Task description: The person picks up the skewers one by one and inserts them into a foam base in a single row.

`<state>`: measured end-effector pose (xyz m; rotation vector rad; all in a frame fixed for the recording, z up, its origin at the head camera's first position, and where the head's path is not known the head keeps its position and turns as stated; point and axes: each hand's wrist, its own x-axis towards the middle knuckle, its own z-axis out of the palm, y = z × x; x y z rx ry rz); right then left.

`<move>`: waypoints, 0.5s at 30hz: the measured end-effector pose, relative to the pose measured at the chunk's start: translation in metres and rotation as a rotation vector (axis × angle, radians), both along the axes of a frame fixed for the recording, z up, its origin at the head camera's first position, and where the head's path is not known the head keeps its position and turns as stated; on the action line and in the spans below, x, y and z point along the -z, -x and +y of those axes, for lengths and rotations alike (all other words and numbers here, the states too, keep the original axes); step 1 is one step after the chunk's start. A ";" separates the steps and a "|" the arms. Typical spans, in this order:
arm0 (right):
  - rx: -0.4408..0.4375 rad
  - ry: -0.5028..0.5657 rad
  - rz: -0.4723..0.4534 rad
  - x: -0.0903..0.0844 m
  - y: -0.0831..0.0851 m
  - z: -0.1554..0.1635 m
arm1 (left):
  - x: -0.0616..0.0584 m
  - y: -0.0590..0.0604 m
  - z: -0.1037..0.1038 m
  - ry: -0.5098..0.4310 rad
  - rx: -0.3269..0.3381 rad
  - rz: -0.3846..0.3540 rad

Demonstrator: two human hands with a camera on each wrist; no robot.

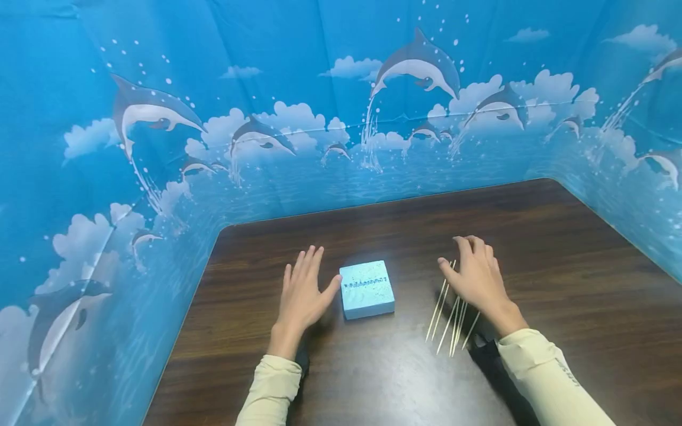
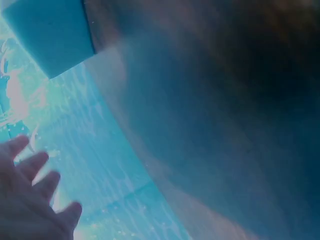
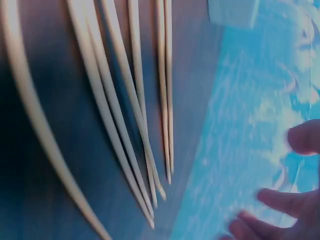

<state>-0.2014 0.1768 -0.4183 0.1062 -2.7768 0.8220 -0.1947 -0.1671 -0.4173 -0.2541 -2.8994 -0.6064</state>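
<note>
A light blue square block (image 1: 367, 290) with a dark patterned band on top lies on the brown table. My left hand (image 1: 302, 299) is just left of it, fingers straight and spread, thumb tip at the block's left edge; whether it touches, I cannot tell. In the left wrist view, the block (image 2: 50, 35) and the fingers of that hand (image 2: 30, 200) appear apart. Several thin pale wooden skewers (image 1: 457, 327) lie loosely fanned on the table. Above their far ends is my right hand (image 1: 479, 281), fingers loosely bent. The right wrist view has the skewers (image 3: 39, 127) beside the hand (image 3: 295, 210), which holds nothing.
A blue cloth (image 1: 298, 183) printed with dolphins and clouds hangs along the table's back and sides. Dark wood-grain tabletop (image 1: 410, 367) stretches around both hands. A dark strap or band (image 1: 487, 355) shows beneath the right wrist.
</note>
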 end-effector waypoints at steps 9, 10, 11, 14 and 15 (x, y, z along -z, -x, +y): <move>0.054 -0.088 -0.419 -0.009 -0.003 0.042 | -0.003 0.003 -0.001 0.003 0.212 -0.209; 0.051 -0.098 -0.467 -0.009 -0.004 0.046 | -0.002 0.003 -0.001 0.002 0.223 -0.227; 0.051 -0.107 -0.503 -0.009 -0.006 0.049 | -0.001 0.003 -0.001 0.002 0.234 -0.240; 0.044 -0.118 -0.565 -0.008 -0.009 0.055 | 0.001 0.003 0.000 -0.007 0.251 -0.263; 0.043 -0.120 -0.579 -0.007 -0.009 0.056 | 0.002 0.003 0.000 -0.010 0.252 -0.275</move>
